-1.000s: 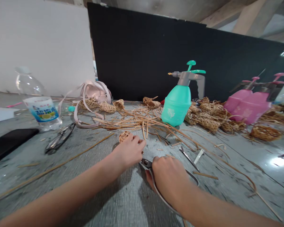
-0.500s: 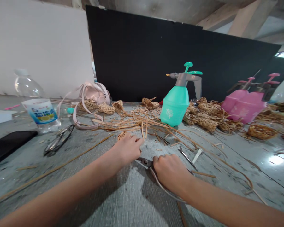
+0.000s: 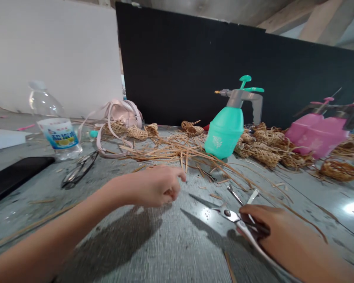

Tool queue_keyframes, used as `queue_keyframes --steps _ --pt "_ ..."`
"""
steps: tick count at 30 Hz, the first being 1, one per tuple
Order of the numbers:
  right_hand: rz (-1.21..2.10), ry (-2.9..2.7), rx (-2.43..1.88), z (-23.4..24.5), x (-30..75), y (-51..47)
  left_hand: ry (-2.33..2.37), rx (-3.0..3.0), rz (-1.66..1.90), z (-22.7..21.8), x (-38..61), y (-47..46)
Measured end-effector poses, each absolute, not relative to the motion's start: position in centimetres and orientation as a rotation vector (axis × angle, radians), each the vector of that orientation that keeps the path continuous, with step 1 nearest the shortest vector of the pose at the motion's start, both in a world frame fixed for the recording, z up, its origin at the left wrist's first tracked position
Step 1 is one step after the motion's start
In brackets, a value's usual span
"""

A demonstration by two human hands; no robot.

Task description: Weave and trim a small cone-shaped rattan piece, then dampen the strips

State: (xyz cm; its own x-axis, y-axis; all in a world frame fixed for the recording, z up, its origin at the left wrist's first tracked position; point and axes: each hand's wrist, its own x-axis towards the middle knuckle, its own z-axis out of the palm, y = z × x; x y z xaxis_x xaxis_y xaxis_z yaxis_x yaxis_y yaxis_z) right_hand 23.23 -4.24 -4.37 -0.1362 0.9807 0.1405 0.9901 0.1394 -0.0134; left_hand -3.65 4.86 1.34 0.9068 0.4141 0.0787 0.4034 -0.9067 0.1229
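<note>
My right hand (image 3: 271,228) is closed around the handles of a pair of metal scissors (image 3: 229,214), low on the right. The scissor blades point left and stand apart, with a bright glint of light near them. Left of the blade tips, my left hand (image 3: 159,186) is raised over the grey table with its fingers curled. What lies inside those fingers is hidden from me. Just beyond my right hand lie a slim metal tool (image 3: 235,195) and a short white strip (image 3: 253,196).
Loose straw strips (image 3: 177,148) spread behind my hands. A green spray bottle (image 3: 224,131), woven pieces (image 3: 262,149) and pink spray bottles (image 3: 320,133) stand farther back. At left are a plastic bottle (image 3: 60,135), glasses (image 3: 79,171), a phone (image 3: 17,173) and a pink bag (image 3: 125,112).
My right hand has drawn the scissors right, away from my left hand, and their blades have spread. My left hand has turned, and the woven bit beside it is out of sight. The view has shifted slightly.
</note>
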Motion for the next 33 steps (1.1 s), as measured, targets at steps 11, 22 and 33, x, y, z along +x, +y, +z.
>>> queue_keyframes --steps 11,22,33 --pt "0.123 -2.150 -1.689 -5.5 22.8 -2.2 0.815 2.359 0.756 2.7 -2.6 4.0" --pt "0.300 -2.154 -1.265 -2.2 15.7 -1.7 0.760 2.356 0.624 1.8 -1.5 2.7" --pt "0.035 -1.995 -1.652 -5.6 21.9 1.1 0.869 2.949 -0.070 1.0 -7.1 7.2"
